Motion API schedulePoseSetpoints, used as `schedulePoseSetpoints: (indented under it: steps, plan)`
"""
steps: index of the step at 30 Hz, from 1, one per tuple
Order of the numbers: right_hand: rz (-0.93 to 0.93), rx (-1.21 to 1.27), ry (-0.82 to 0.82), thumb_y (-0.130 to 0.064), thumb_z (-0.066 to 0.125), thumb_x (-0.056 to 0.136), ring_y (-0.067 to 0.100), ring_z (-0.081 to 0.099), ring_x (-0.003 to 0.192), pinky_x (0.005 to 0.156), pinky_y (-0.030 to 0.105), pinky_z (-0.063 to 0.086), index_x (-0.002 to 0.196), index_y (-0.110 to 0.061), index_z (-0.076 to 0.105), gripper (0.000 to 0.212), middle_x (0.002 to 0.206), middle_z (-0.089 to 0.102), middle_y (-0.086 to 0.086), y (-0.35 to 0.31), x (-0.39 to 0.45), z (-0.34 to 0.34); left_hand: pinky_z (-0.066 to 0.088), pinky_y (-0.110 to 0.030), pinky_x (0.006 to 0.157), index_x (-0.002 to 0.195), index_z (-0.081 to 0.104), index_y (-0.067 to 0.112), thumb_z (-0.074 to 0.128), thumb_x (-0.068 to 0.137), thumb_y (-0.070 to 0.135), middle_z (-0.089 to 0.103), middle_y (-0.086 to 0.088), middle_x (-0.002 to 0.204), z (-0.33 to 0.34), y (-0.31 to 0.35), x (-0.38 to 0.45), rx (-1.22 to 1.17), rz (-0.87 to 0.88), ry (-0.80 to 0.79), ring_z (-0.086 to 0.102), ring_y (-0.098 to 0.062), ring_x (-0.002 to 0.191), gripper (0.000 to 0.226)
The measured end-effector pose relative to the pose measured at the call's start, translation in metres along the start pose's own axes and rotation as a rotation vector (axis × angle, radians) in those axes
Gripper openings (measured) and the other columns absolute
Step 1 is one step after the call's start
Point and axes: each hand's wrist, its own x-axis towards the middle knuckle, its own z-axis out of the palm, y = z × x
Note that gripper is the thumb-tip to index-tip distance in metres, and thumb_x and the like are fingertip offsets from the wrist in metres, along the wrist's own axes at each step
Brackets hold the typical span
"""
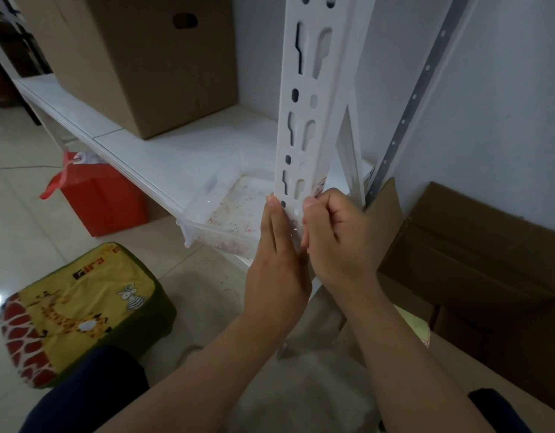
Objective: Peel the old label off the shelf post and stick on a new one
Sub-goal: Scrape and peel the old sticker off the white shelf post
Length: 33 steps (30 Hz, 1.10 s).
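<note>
Left hand laid flat along the left edge of the white shelf post, fingers straight and pressed against the metal: a steadying brace, by the look of it, so the post stays put against any tugging from the other side. No grip there, just an open palm and extended fingers.

Right hand curled close against the post's right edge, thumb tip set on the front face, fingers folded round toward the side flange. Grip seemingly closed on the old label, or picking at its edge; the actual pinch hidden behind the knuckles, so contact judged rather than seen.

Label itself barely showing: a small pale scrap with reddish print, stuck on the right flange of the post just above the right-hand knuckles, low on the upright near shelf level. Looks worn and partly ragged, apparently part-lifted or torn; too small to read.

Clear plastic tray on the shelf just left of the post, flecked with small reddish and dark scraps, likely placed there to catch peelings. Cardboard box further back on the shelf. No new label in view.
</note>
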Motion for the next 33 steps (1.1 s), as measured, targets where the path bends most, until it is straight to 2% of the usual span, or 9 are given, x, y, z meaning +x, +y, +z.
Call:
schedulePoseSetpoints:
  steps: [4, 6, 10, 12, 16, 21, 25, 30, 33]
  plan:
    - [-0.090, -0.076, -0.019, -0.031, 0.038, 0.094, -0.002, 0.055, 0.056, 0.047, 0.009, 0.039, 0.069, -0.028, 0.045, 0.026, 0.061, 0.055, -0.029, 0.0028, 0.0007, 0.0000, 0.039, -0.012, 0.079, 0.151, -0.022, 0.015, 0.061, 0.097, 0.030, 0.014, -0.015, 0.161, 0.0003, 0.0009, -0.0001, -0.008, 0.006, 0.002, 0.051, -0.021, 0.125, 0.100]
    - [-0.133, -0.094, -0.032, -0.037, 0.034, 0.093, -0.001, 0.055, 0.056, 0.048, 0.009, 0.039, 0.069, -0.031, 0.043, 0.026, 0.060, 0.055, -0.027, 0.0053, 0.0017, -0.0020, 0.035, -0.011, 0.083, 0.152, -0.018, 0.015, 0.060, 0.097, 0.032, 0.010, -0.013, 0.163, 0.0001, 0.0026, -0.0010, 0.006, 0.004, 0.008, 0.047, -0.021, 0.129, 0.097]
    - [-0.157, -0.103, -0.007, -0.027, 0.037, 0.097, -0.006, 0.054, 0.054, 0.048, 0.006, 0.038, 0.071, -0.018, 0.048, 0.030, 0.050, 0.044, -0.020, 0.0098, 0.0030, -0.0024, 0.035, -0.013, 0.084, 0.151, -0.019, 0.016, 0.056, 0.099, 0.033, 0.006, -0.010, 0.164, -0.0003, 0.0015, -0.0013, -0.013, 0.005, 0.015, 0.043, -0.021, 0.135, 0.093]
    - [-0.146, -0.063, 0.008, -0.026, 0.038, 0.096, -0.003, 0.053, 0.051, 0.047, 0.006, 0.037, 0.067, -0.021, 0.046, 0.030, 0.048, 0.045, -0.016, 0.0092, 0.0031, -0.0014, 0.034, -0.014, 0.088, 0.150, -0.023, 0.017, 0.057, 0.099, 0.032, 0.004, -0.010, 0.164, 0.0001, 0.0014, -0.0007, -0.024, 0.008, 0.012, 0.039, -0.021, 0.138, 0.096]
    - [-0.134, -0.026, 0.005, -0.035, 0.035, 0.092, -0.004, 0.055, 0.053, 0.047, 0.006, 0.038, 0.067, -0.016, 0.048, 0.033, 0.058, 0.055, -0.028, 0.0074, 0.0036, 0.0005, 0.027, -0.011, 0.095, 0.154, -0.013, 0.009, 0.057, 0.099, 0.030, 0.004, -0.011, 0.163, 0.0030, 0.0016, -0.0005, -0.010, -0.007, 0.016, 0.030, -0.022, 0.144, 0.091]
    - [-0.014, 0.086, -0.038, -0.022, 0.039, 0.093, 0.005, 0.053, 0.049, 0.048, 0.015, 0.044, 0.066, -0.015, 0.051, 0.030, 0.053, 0.055, -0.013, 0.0084, 0.0030, -0.0042, 0.032, -0.013, 0.088, 0.152, -0.017, 0.013, 0.059, 0.098, 0.023, 0.005, -0.014, 0.163, 0.0011, 0.0043, -0.0012, -0.041, 0.004, 0.037, 0.028, -0.014, 0.137, 0.093]
    - [-0.016, 0.127, -0.073, -0.032, 0.039, 0.094, 0.011, 0.054, 0.050, 0.052, 0.027, 0.050, 0.069, -0.020, 0.052, 0.031, 0.055, 0.054, -0.004, 0.0082, 0.0018, -0.0043, 0.023, -0.003, 0.091, 0.152, -0.017, 0.015, 0.059, 0.098, 0.026, 0.004, -0.010, 0.164, 0.0006, 0.0023, -0.0019, -0.037, -0.004, 0.017, 0.034, -0.015, 0.138, 0.094]
    - [-0.003, 0.072, -0.032, -0.025, 0.041, 0.093, 0.004, 0.054, 0.049, 0.049, 0.015, 0.045, 0.065, -0.018, 0.051, 0.031, 0.052, 0.055, -0.016, 0.0040, 0.0039, -0.0032, 0.033, -0.011, 0.088, 0.151, -0.022, 0.017, 0.059, 0.098, 0.025, 0.002, -0.008, 0.164, 0.0023, 0.0030, -0.0005, -0.057, -0.005, 0.026, 0.033, -0.018, 0.140, 0.098]
    - [0.095, 0.161, -0.020, -0.013, 0.044, 0.096, 0.004, 0.052, 0.046, 0.051, 0.014, 0.046, 0.063, -0.009, 0.054, 0.034, 0.050, 0.055, -0.007, 0.0006, 0.0021, -0.0050, 0.032, -0.012, 0.088, 0.151, -0.019, 0.014, 0.057, 0.099, 0.022, 0.003, -0.010, 0.164, 0.0017, 0.0027, -0.0020, -0.065, -0.004, 0.028, 0.036, -0.020, 0.140, 0.092]
